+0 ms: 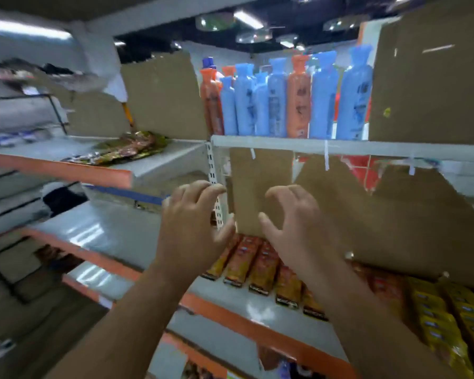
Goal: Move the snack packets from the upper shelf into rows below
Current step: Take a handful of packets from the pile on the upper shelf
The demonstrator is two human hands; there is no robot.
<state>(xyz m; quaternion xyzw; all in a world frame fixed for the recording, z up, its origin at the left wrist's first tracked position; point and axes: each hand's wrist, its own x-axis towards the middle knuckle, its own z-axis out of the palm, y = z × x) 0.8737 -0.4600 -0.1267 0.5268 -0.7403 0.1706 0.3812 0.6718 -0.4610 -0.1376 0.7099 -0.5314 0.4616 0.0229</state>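
A heap of shiny gold and red snack packets (pixel 126 147) lies on the upper shelf (pixel 66 170) at the left, which has an orange front edge. Below, on the lower shelf (pixel 230 321), orange and red packets (pixel 260 266) stand in rows, with yellow packets (pixel 449 318) further right. My left hand (pixel 192 222) and my right hand (pixel 293 225) are raised side by side in front of the shelf upright, between the two levels. Both hands hold nothing and their fingers are curled and apart.
Blue and orange bottles (pixel 285 99) stand on the top right shelf. Brown cardboard panels (pixel 394 214) cover the shelf back behind my hands, and another cardboard box (pixel 433 77) stands at the upper right. A white perforated upright (pixel 215 187) divides the bays. The picture is blurred.
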